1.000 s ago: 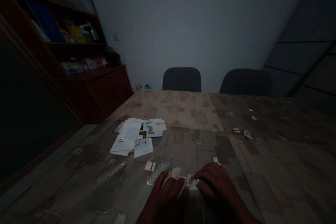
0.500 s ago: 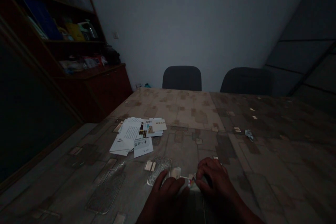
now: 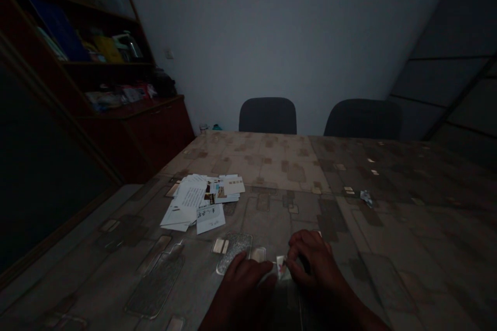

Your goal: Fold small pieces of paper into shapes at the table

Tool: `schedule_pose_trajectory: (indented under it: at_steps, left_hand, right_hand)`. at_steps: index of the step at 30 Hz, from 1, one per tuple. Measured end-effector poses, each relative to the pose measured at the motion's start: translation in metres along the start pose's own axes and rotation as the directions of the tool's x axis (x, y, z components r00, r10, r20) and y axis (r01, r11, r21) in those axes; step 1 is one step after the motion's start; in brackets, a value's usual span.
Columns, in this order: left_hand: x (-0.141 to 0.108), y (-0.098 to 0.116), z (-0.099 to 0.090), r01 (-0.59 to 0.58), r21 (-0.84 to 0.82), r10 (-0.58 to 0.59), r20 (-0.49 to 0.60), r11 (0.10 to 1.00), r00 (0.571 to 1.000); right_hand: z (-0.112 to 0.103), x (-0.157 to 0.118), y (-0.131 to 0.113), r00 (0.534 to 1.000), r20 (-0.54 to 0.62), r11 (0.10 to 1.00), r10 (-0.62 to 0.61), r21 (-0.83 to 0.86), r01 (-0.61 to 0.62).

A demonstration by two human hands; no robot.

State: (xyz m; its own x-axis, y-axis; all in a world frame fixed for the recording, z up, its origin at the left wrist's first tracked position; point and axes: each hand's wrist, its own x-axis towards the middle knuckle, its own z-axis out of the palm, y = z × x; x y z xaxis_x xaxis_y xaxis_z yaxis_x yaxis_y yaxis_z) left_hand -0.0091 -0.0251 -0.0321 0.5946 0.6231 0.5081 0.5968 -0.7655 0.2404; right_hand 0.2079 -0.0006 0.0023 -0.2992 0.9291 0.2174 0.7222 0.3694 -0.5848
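Note:
At the near side of the table, a small white piece with a red-pink mark (image 3: 280, 268) lies between my two hands. My right hand (image 3: 314, 261) is closed in a pinch, thumb and forefinger at the piece's right edge. Bent fingers of my left hand (image 3: 246, 282) come close together beside its left edge; their grip is lost in shadow. Beneath both hands is a dark area with a thin pale line, too dim to name. A loose pile of printed white cards and papers (image 3: 212, 221) lies further off to the left.
The patterned tablecloth (image 3: 277, 152) covers a long table. A small crumpled scrap (image 3: 365, 197) lies on the right. Two dark chairs, a left one (image 3: 267, 115) and a right one (image 3: 363, 119), stand behind the far edge. A reddish cabinet (image 3: 161, 126) with filled shelves is at left.
The white piece shows slightly more of its surface between my hands, and its red mark looks different. My right fingers have shifted a little. The card pile has not moved.

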Motion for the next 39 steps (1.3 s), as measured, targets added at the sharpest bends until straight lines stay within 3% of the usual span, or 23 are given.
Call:
schedule_pose_trajectory:
  at_steps: [3,4,6,9,14,19,25,34,36,39]
  left_hand:
    - [0.010,-0.001,-0.015,0.125,-0.178,-0.110,0.092,0.976,0.990]
    - [0.015,0.000,-0.019,0.229,-0.213,-0.204,0.132,0.950,0.970]
    - [0.025,0.002,-0.023,0.417,-0.306,-0.363,0.217,0.856,0.906]
    - [0.039,0.007,-0.019,0.586,-0.452,-0.485,0.328,0.672,0.810]
    - [0.048,0.011,-0.005,0.646,-0.661,-0.594,0.361,0.381,0.719]
    - [0.043,0.012,-0.002,0.621,-0.761,-0.636,0.388,0.187,0.667]
    - [0.042,0.016,-0.006,0.560,-0.782,-0.647,0.280,0.275,0.709]
    - [0.047,0.024,-0.016,0.545,-0.752,-0.631,0.228,0.370,0.742]
    - [0.045,0.023,-0.014,0.555,-0.737,-0.629,0.229,0.386,0.743]
    - [0.042,0.022,-0.012,0.559,-0.723,-0.620,0.231,0.406,0.749]
  right_hand:
    - [-0.009,0.004,0.000,0.995,-0.021,0.994,-0.103,0.032,0.103]
    - [-0.012,0.006,-0.001,0.991,-0.037,0.991,-0.130,0.035,0.132]
    - [-0.017,0.007,-0.003,0.981,-0.051,0.982,-0.187,0.033,0.189]
    - [-0.021,0.007,-0.005,0.964,-0.074,0.966,-0.255,0.035,0.258]
    - [-0.021,0.005,-0.006,0.952,-0.137,0.957,-0.275,0.060,0.285]
    - [-0.029,0.004,-0.013,0.991,-0.130,0.960,-0.028,0.271,0.063]
    - [-0.020,-0.001,-0.023,0.991,0.049,0.871,0.127,0.473,-0.135]
    - [-0.010,0.002,-0.011,0.978,0.179,0.724,0.105,0.660,-0.199]
    - [-0.008,0.002,-0.009,0.971,0.206,0.724,0.122,0.651,-0.229]
    - [-0.012,0.003,-0.012,0.978,0.166,0.806,0.123,0.558,-0.196]
